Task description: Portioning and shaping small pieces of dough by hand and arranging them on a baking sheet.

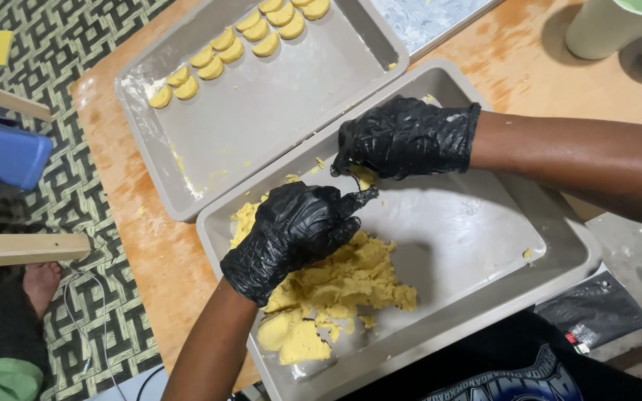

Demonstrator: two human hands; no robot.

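Note:
Both my hands wear black gloves over a grey metal tray (484, 245). A mound of yellow dough (343, 286) lies in the tray's near left part. My left hand (291, 234) rests curled on top of the mound. My right hand (403, 137) hovers just beyond it, fingers closed around a small lump of dough (364, 177) that shows below its fingertips. The two hands almost touch at the fingertips.
A second grey tray (261, 119) stands further back with two rows of small round dough pieces (232, 48). Both trays sit on a wooden table (146, 245). A pale cup (607, 26) stands at the far right. A blue object (5, 152) and patterned floor lie left.

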